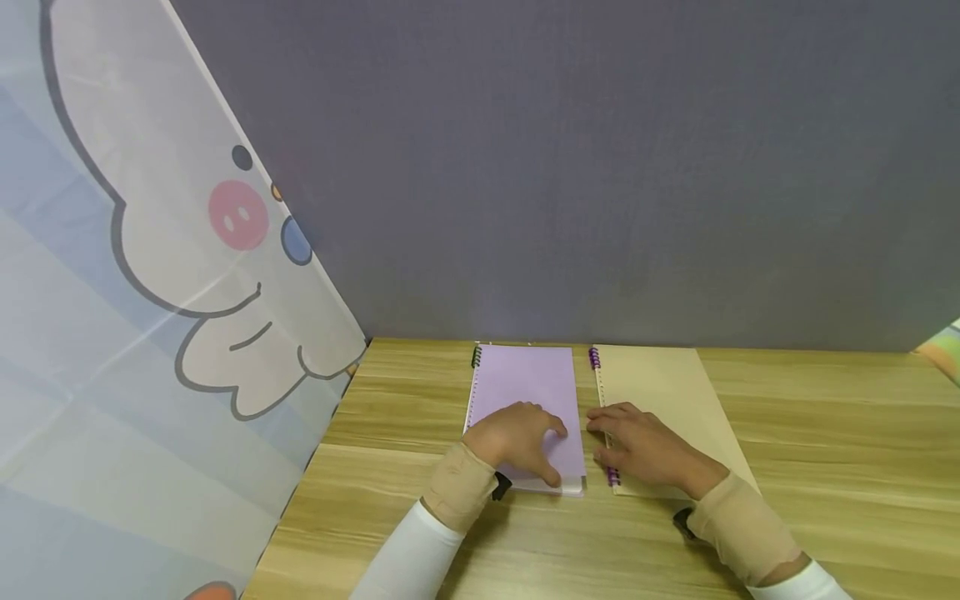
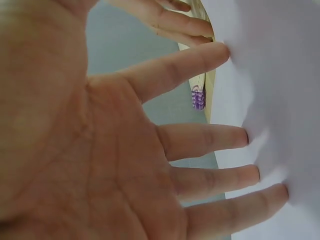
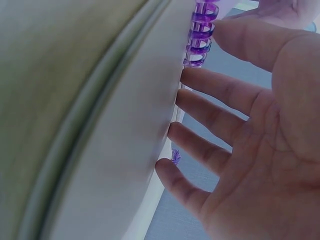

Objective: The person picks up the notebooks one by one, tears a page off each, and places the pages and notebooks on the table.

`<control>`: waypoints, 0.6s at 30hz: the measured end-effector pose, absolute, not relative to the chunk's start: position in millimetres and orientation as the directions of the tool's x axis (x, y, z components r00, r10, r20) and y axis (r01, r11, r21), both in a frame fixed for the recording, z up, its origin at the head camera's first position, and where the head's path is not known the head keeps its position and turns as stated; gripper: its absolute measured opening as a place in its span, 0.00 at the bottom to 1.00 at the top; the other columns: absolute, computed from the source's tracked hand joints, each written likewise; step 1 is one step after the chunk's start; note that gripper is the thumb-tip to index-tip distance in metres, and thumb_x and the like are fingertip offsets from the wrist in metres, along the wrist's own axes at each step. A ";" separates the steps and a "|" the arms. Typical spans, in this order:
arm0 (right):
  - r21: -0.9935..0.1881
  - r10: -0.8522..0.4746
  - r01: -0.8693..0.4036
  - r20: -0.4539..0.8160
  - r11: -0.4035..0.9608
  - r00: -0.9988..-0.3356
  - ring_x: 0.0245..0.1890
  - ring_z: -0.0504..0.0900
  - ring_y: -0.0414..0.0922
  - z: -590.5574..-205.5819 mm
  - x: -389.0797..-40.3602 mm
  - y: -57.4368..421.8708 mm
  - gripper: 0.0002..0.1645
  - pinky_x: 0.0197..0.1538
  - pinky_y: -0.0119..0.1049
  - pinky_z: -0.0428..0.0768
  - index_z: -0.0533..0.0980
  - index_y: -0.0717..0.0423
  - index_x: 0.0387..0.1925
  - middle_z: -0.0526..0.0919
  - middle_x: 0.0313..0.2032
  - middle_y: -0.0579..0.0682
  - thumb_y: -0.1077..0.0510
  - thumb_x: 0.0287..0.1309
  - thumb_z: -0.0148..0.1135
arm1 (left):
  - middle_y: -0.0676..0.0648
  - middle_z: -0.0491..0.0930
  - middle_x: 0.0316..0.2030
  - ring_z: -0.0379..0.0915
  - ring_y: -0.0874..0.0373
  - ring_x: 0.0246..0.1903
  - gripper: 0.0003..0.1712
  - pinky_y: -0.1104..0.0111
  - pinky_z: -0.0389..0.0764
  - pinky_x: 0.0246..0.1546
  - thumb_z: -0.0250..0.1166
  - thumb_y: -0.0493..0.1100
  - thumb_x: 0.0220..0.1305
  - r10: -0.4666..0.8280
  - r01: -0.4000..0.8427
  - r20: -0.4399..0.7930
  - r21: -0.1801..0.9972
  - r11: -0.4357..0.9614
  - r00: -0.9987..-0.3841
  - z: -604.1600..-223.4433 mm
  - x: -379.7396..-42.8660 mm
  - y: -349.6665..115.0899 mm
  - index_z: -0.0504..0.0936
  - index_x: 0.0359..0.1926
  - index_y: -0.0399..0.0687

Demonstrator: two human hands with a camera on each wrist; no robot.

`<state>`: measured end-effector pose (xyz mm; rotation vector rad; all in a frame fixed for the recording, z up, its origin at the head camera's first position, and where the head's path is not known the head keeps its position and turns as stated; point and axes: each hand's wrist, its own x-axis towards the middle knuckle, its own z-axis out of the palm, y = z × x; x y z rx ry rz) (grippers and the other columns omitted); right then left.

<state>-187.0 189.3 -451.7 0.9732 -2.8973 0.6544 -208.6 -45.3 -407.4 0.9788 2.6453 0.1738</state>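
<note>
Two ring-bound notebooks lie side by side on the wooden table. My left hand (image 1: 519, 440) is over the lilac notebook (image 1: 528, 375), which has dark rings along its left edge. In the left wrist view, its spread, mostly straight fingertips (image 2: 240, 136) touch the pale cover (image 2: 280, 100). My right hand (image 1: 647, 442) lies at the left edge of the cream notebook (image 1: 667, 383), beside its purple rings (image 1: 595, 358). The right wrist view shows extended fingers (image 3: 200, 145) along that bound edge, with the thumb near the purple rings (image 3: 201, 34). Neither hand grips anything.
The wooden table (image 1: 840, 467) extends to the right of the notebooks and in front of them. A grey panel (image 1: 585, 183) stands along the table's back edge. To the left hangs a cloth (image 1: 150, 350) printed with a cartoon. Something colourful (image 1: 947, 350) shows at the far right.
</note>
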 end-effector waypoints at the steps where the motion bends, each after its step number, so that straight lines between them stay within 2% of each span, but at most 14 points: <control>1: -0.386 -0.572 -0.576 0.139 0.721 -0.808 0.60 0.63 0.51 -451.5 -186.7 189.1 0.24 0.53 0.57 0.61 0.73 0.51 0.52 0.68 0.59 0.49 0.44 0.58 0.56 | 0.59 0.73 0.50 0.67 0.60 0.50 0.40 0.72 0.64 0.47 0.71 0.66 0.33 0.658 0.617 -0.248 0.230 0.753 -0.711 -407.4 -209.7 -46.3 0.75 0.53 0.64; 8: -0.381 -0.571 -0.573 0.131 0.726 -0.810 0.60 0.63 0.52 -451.8 -185.7 187.2 0.28 0.52 0.57 0.62 0.73 0.51 0.51 0.68 0.59 0.50 0.38 0.57 0.54 | 0.60 0.72 0.52 0.65 0.61 0.53 0.37 0.72 0.62 0.49 0.70 0.63 0.37 0.670 0.599 -0.243 0.307 0.739 -0.702 -407.0 -214.0 -51.0 0.74 0.54 0.65; 18: -0.323 -0.545 -0.577 0.191 0.751 -0.816 0.58 0.66 0.52 -448.8 -181.8 177.5 0.33 0.51 0.53 0.65 0.74 0.53 0.47 0.71 0.57 0.51 0.32 0.52 0.55 | 0.58 0.73 0.50 0.66 0.61 0.51 0.40 0.72 0.63 0.47 0.70 0.63 0.37 0.671 0.591 -0.235 0.332 0.735 -0.703 -405.4 -216.7 -53.7 0.72 0.55 0.62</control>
